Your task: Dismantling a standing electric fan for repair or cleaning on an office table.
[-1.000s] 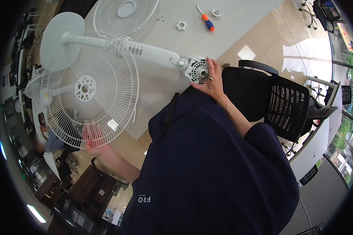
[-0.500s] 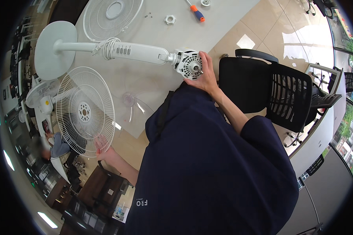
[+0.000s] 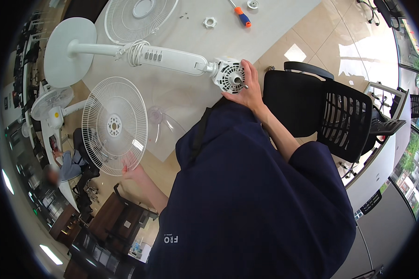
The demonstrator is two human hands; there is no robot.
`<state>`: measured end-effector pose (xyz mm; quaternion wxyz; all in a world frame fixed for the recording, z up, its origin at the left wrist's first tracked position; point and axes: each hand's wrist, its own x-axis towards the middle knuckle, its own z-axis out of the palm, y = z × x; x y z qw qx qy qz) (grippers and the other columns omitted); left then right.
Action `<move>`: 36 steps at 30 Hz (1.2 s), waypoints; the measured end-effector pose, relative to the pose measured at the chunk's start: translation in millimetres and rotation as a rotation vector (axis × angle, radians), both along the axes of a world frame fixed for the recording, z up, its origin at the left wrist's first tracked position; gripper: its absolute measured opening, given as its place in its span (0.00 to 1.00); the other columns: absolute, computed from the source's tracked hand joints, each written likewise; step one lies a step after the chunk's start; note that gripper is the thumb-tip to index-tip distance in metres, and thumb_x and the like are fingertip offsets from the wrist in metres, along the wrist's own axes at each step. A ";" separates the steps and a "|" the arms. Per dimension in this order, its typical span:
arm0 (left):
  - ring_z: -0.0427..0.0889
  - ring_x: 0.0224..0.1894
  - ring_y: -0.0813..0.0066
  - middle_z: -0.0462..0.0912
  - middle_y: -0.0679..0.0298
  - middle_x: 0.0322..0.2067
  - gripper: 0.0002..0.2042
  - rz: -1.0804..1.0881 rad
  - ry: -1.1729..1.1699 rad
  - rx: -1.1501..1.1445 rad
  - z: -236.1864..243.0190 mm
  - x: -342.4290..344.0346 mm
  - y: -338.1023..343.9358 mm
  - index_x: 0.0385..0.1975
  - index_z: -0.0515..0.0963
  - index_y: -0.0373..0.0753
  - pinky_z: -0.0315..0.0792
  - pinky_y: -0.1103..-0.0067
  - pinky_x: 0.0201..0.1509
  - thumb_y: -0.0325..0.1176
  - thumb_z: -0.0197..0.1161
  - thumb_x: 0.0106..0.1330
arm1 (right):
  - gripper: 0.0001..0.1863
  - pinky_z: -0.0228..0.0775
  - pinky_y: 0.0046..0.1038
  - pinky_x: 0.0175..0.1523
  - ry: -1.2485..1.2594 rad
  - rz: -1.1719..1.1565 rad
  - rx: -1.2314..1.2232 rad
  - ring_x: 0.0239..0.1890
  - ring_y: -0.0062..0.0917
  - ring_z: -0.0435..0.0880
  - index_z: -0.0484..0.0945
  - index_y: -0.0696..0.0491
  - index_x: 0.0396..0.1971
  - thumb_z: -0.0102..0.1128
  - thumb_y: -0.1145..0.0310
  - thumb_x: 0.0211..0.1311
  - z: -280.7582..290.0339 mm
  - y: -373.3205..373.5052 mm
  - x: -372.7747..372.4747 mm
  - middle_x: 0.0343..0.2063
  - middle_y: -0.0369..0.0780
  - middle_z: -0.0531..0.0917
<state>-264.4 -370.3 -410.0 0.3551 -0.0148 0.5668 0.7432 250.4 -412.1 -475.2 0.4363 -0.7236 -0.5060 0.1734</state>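
Right hand (image 3: 249,90) is reaching out toward 12 o'clock, fingers curled; left hand (image 3: 132,173) is stretching to 9 o'clock, fingers pinching.

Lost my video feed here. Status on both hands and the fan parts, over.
Left hand grips white fan grille by its lower rim. Right hand rests on motor head of fan lying on table. Clear blade lies beside grille.

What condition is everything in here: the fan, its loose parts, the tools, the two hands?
Fan: lying on its side on the table, grilles and blade off.
Motor head: bare, shaft exposed.
Right hand: resting against the motor head.
Left hand: gripping the rim of a wire grille, held off the table edge.
Second grille: flat on the table.
Clear blade: detached, on the table.
Screwdriver: lying unused.
Plastic nut: loose.
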 end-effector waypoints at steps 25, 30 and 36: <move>0.70 0.56 0.41 0.70 0.39 0.51 0.30 -0.148 -0.199 -0.099 -103.3 33.7 26.7 0.51 0.66 0.21 0.66 0.50 0.62 0.33 0.43 0.46 | 0.57 0.64 0.39 0.61 -0.125 0.097 -0.006 0.58 0.44 0.66 0.56 0.60 0.60 0.80 0.56 0.28 5.9 5.5 5.1 0.56 0.50 0.65; 0.70 0.56 0.41 0.71 0.39 0.52 0.29 -0.169 -0.233 -0.118 -111.5 47.1 34.1 0.51 0.66 0.22 0.67 0.50 0.62 0.33 0.43 0.47 | 0.59 0.64 0.38 0.62 -0.060 0.094 0.001 0.59 0.45 0.65 0.55 0.60 0.61 0.81 0.55 0.27 1.3 5.2 5.8 0.57 0.50 0.64; 0.68 0.59 0.44 0.67 0.42 0.57 0.30 -0.236 -0.370 -0.087 -122.8 51.6 36.4 0.58 0.62 0.27 0.66 0.51 0.63 0.30 0.41 0.51 | 0.58 0.64 0.38 0.61 -0.019 0.123 0.006 0.60 0.45 0.65 0.55 0.59 0.61 0.80 0.56 0.27 4.2 5.2 11.2 0.59 0.50 0.63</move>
